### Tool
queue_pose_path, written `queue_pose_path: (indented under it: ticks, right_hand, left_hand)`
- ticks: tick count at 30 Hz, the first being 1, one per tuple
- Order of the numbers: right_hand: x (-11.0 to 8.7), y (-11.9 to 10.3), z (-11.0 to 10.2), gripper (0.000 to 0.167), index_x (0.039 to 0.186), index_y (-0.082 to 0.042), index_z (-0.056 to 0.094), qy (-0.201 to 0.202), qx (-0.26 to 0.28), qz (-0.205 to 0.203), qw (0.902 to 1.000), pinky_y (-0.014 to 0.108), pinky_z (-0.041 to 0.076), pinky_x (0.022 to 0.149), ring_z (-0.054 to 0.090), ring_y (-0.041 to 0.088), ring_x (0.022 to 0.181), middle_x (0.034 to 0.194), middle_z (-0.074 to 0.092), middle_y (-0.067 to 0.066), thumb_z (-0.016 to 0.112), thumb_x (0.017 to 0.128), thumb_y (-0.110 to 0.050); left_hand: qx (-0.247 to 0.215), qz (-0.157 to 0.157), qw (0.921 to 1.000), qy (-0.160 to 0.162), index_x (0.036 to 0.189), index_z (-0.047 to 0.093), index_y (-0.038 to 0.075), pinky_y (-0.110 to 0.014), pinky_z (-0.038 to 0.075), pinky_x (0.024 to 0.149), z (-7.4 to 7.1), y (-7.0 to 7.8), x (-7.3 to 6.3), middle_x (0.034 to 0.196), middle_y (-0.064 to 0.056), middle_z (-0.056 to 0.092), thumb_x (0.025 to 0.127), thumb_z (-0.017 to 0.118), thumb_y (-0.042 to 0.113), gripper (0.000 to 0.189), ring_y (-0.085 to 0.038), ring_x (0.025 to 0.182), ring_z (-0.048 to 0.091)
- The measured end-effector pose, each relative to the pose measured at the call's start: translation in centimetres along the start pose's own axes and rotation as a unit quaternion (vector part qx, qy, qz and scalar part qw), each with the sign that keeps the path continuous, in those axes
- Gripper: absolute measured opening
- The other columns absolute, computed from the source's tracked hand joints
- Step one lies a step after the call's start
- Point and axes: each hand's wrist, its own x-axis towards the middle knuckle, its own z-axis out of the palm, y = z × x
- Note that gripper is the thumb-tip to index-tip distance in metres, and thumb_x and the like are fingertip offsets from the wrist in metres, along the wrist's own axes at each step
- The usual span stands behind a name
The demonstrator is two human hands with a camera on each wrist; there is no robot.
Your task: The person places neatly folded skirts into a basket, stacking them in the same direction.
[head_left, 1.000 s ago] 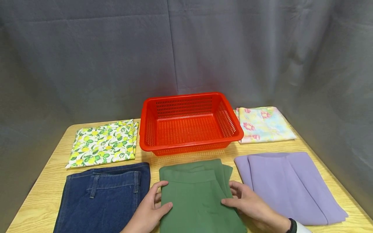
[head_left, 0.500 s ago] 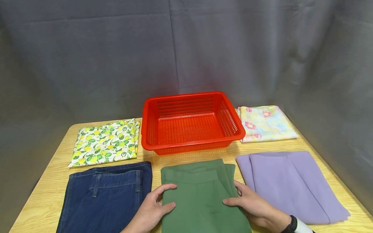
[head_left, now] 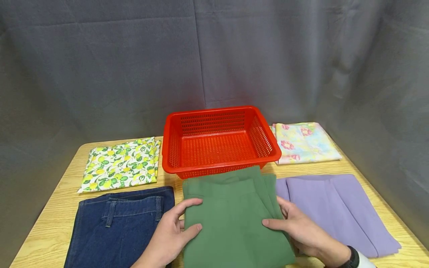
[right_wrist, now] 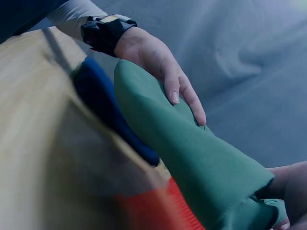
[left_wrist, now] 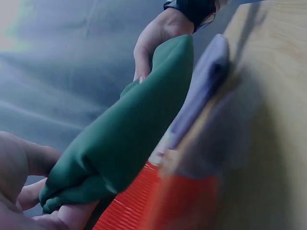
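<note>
A folded green garment with a waistband [head_left: 231, 223] is held up off the wooden table, and in both wrist views a gap shows beneath it. My left hand [head_left: 171, 230] grips its left edge with the thumb on top; some fingers are hidden by the cloth. On the opposite edge my right hand [head_left: 301, 230] grips it, thumb on top and other fingers partly hidden below. The garment's far edge overlaps the front of the red plastic basket [head_left: 218, 165] in the head view. Its underside fills the middle of the left wrist view, green cloth [left_wrist: 124, 120] sagging slightly.
Folded dark blue denim [head_left: 114, 230] lies at the left, lemon-print cloth [head_left: 120, 163] behind it. Folded purple cloth [head_left: 335, 212] is at the right, with flower-print cloth [head_left: 305, 143] behind. A grey curtain [head_left: 134, 74] encloses the table [head_left: 43, 223] at the back and sides.
Both hands have raised the green garment from the table and moved it slightly forward, nearer the basket. The other folded cloths and the basket stay where they were.
</note>
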Motion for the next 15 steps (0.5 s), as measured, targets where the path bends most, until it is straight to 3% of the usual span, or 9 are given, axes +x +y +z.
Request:
queue_pose_path:
  ticks: [7, 11, 15]
  right_hand:
    - [-0.3, -5.8, 0.3, 0.075, 0.154, -0.009, 0.022, 0.030, -0.058, -0.043, 0.9969, 0.043, 0.058, 0.090, 0.068, 0.020, 0.110, 0.129, 0.065, 0.001, 0.066, 0.093, -0.011]
    - [0.9, -9.4, 0.1, 0.074, 0.154, -0.012, 0.025, 0.051, -0.093, -0.069, 0.9920, 0.038, 0.058, 0.091, 0.066, 0.016, 0.112, 0.131, 0.063, -0.002, 0.067, 0.093, -0.011]
    - [3.3, -12.6, -0.6, 0.069, 0.151, -0.015, 0.032, 0.053, -0.104, -0.091, 0.9890, 0.037, 0.058, 0.091, 0.068, 0.014, 0.109, 0.128, 0.065, -0.003, 0.067, 0.092, -0.007]
  left_hand:
    - [0.042, 0.089, 0.9944, 0.038, 0.144, 0.040, 0.023, -0.042, 0.062, 0.069, 0.0, 5.3, 0.2, 0.133, -0.021, 0.056, 0.089, 0.065, -0.004, 0.066, -0.021, 0.097, 0.072]
    - [0.052, 0.134, 0.9887, 0.045, 0.145, 0.038, 0.021, -0.041, 0.062, 0.072, -0.9, 8.1, 1.6, 0.131, -0.019, 0.057, 0.090, 0.063, -0.006, 0.067, -0.018, 0.097, 0.072]
    - [0.071, 0.161, 0.9821, 0.067, 0.147, 0.036, 0.020, -0.036, 0.062, 0.074, -2.1, 10.5, 3.8, 0.133, -0.015, 0.057, 0.090, 0.063, -0.005, 0.068, -0.016, 0.096, 0.072]
